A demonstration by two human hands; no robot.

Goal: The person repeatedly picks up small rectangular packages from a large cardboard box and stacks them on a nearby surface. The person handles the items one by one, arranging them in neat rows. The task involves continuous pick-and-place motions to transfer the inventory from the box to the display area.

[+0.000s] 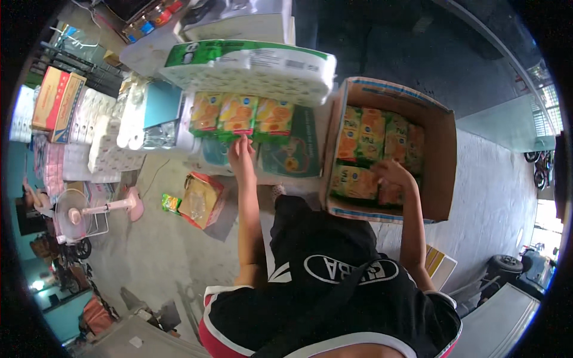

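My left hand (241, 156) has its fingers drawn together at the near edge of the middle of three orange, yellow and green packets (237, 112) lying in a row on the table. To the right, my right hand (395, 174) reaches into an open cardboard box (440, 161). Its bent fingers are at the upper right corner of a flat orange-and-green packet (353, 181); my palm partly covers the packet beside it. Several similar packets (373, 126) fill the far side of the box.
A large white-and-green pack of tissue rolls (250, 71) stands behind the row. A green printed bag (292, 158) lies under my left hand's side. On the floor are a red-edged carton (203, 200), a small green packet (171, 203) and a pink fan (77, 212).
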